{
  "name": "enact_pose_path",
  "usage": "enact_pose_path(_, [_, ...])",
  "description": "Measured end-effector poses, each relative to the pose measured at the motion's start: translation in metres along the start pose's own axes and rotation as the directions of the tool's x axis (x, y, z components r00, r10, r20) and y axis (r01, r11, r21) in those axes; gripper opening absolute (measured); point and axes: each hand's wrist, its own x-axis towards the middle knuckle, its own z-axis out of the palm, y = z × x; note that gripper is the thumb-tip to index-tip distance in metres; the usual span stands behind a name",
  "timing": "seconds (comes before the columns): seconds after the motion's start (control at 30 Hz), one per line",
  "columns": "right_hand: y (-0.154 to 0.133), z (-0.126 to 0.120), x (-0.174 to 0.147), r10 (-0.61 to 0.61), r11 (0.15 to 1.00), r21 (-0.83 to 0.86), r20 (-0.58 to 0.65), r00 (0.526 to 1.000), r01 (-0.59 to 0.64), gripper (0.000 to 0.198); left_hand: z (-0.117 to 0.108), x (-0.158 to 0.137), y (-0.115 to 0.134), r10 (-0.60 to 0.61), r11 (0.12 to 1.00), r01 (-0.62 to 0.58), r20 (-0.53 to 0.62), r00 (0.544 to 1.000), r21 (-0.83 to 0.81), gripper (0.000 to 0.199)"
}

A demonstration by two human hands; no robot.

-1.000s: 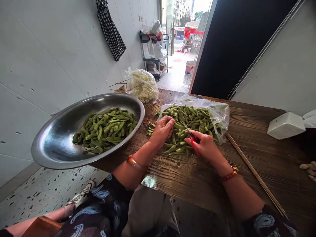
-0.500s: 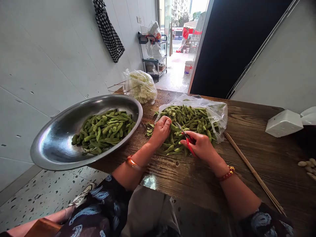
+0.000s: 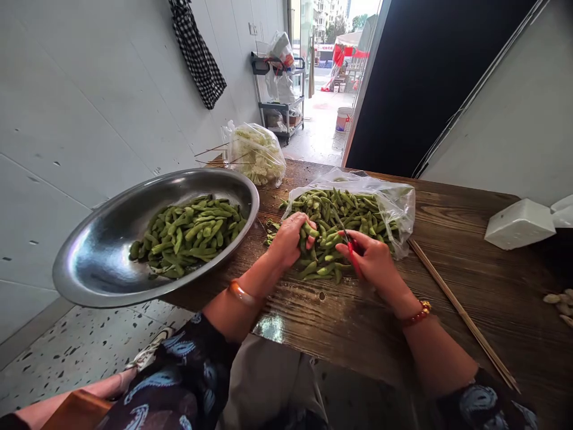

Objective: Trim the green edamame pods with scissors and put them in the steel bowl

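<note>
My left hand [image 3: 290,240] is closed around an edamame pod [image 3: 310,230], whose green end pokes out past the fingers. In my right hand [image 3: 372,260] is a pair of red-handled scissors [image 3: 353,254], blades angled up and left, a little apart from the pod. Beneath and beyond both hands, a heap of edamame pods [image 3: 324,263] spills from a clear plastic bag [image 3: 394,200] onto the table. To the left, a wide steel basin [image 3: 98,239] contains a pile of pods [image 3: 192,230].
Behind the basin sits a plastic bag of pale cauliflower-like florets [image 3: 257,152]. Thin wooden skewers [image 3: 461,310] lie to the right on the dark wooden table [image 3: 447,221]. A white box [image 3: 519,224] and some peanuts [image 3: 559,301] are at the far right. A cart [image 3: 280,107] stands by the doorway.
My left hand has turned so the pod shows between its fingers. My right hand has shifted slightly right and down, drawing the scissors away from the left hand.
</note>
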Motion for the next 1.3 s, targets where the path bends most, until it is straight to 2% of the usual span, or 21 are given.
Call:
enact_pose_path(0.07, [0.0014, -0.004, 0.0016, 0.041, 0.999, 0.016, -0.022, 0.999, -0.041, 0.049, -0.0016, 0.0006, 0.0048, -0.088, 0.993, 0.086, -0.025, 0.996, -0.08, 0.027])
enact_pose_path(0.13, [0.002, -0.0065, 0.0023, 0.063, 0.997, 0.04, -0.026, 0.998, -0.062, 0.051, -0.0024, 0.0002, 0.0076, -0.111, 0.992, 0.111, 0.007, 0.994, -0.064, 0.032])
enact_pose_path(0.2, [0.0016, -0.0074, 0.0023, 0.072, 0.996, 0.053, -0.017, 0.997, -0.071, 0.052, -0.0021, -0.0013, 0.0078, -0.056, 0.996, 0.052, 0.051, 0.997, 0.067, 0.032])
enact_pose_path(0.23, [0.0012, -0.0073, 0.0021, 0.072, 0.996, 0.052, -0.013, 0.997, -0.071, 0.052, -0.0014, -0.0023, 0.0071, -0.005, 0.982, -0.007, 0.066, 0.998, 0.186, 0.029])
enact_pose_path(0.27, [0.0008, -0.0071, 0.0019, 0.069, 0.997, 0.046, -0.008, 0.998, -0.068, 0.051, -0.0005, -0.0032, 0.006, 0.064, 0.938, -0.088, 0.081, 0.995, 0.337, 0.024])
enact_pose_path(0.3, [0.0005, -0.0068, 0.0017, 0.067, 0.997, 0.036, -0.006, 0.998, -0.066, 0.051, 0.0005, -0.0042, 0.0046, 0.141, 0.849, -0.175, 0.106, 0.984, 0.498, 0.019])
enact_pose_path(0.37, [0.0005, -0.0062, 0.0016, 0.064, 0.998, 0.016, -0.007, 0.998, -0.064, 0.051, 0.0027, -0.0057, 0.0019, 0.244, 0.574, -0.309, 0.202, 0.949, 0.758, 0.01])
enact_pose_path(0.43, [0.0012, -0.0058, 0.0016, 0.063, 0.998, 0.006, -0.009, 0.998, -0.063, 0.051, 0.0043, -0.0066, -0.0005, 0.223, 0.321, -0.344, 0.283, 0.933, 0.882, 0.012])
enact_pose_path(0.5, [0.002, -0.0056, 0.0017, 0.064, 0.998, 0.009, -0.005, 0.998, -0.064, 0.052, 0.0048, -0.0067, -0.0016, 0.156, 0.173, -0.321, 0.296, 0.942, 0.931, 0.016])
enact_pose_path(0.6, [0.0021, -0.0056, 0.0016, 0.067, 0.998, 0.002, -0.003, 0.998, -0.067, 0.053, 0.0036, -0.0061, -0.0007, 0.123, 0.074, -0.287, 0.277, 0.953, 0.955, 0.013])
enact_pose_path(0.8, [0.0015, -0.0057, 0.0013, 0.069, 0.998, -0.004, -0.001, 0.998, -0.069, 0.053, -0.0013, -0.0038, 0.0014, 0.104, 0.02, -0.281, 0.277, 0.955, 0.96, 0.016])
enact_pose_path(0.93, [0.0015, -0.0063, 0.0014, 0.095, 0.995, 0.022, 0.012, 0.995, -0.096, 0.054, -0.0038, -0.0014, -0.0012, 0.149, 0.054, -0.295, 0.284, 0.947, 0.954, 0.014])
enact_pose_path(1.0, [0.001, -0.0071, 0.0015, 0.101, 0.995, 0.022, 0.01, 0.995, -0.102, 0.054, -0.0044, -0.0005, -0.0008, 0.189, 0.125, -0.283, 0.257, 0.948, 0.951, 0.012])
enact_pose_path(1.07, [0.0005, -0.0082, 0.0017, 0.09, 0.996, 0.018, 0.006, 0.996, -0.09, 0.054, -0.0047, -0.0002, 0.0012, 0.209, 0.288, -0.255, 0.2, 0.957, 0.923, 0.008])
enact_pose_path(1.13, [0.0005, -0.0089, 0.0021, 0.075, 0.997, 0.024, 0.004, 0.997, -0.075, 0.053, -0.0047, -0.0008, 0.0039, 0.167, 0.554, -0.193, 0.119, 0.979, 0.81, 0.008])
enact_pose_path(1.2, [0.0012, -0.0091, 0.0026, 0.068, 0.996, 0.05, 0.012, 0.998, -0.068, 0.054, -0.0043, -0.0021, 0.0059, 0.071, 0.798, -0.101, 0.074, 0.995, 0.594, 0.015])
enact_pose_path(1.23, [0.0016, -0.0089, 0.0029, 0.067, 0.995, 0.069, 0.019, 0.998, -0.068, 0.055, -0.0039, -0.0028, 0.0063, 0.03, 0.872, -0.062, 0.073, 0.997, 0.485, 0.019])
enact_pose_path(1.3, [0.0021, -0.0082, 0.0032, 0.066, 0.992, 0.107, 0.042, 0.997, -0.07, 0.056, -0.0028, -0.0043, 0.006, -0.009, 0.939, -0.024, 0.093, 0.996, 0.343, 0.025])
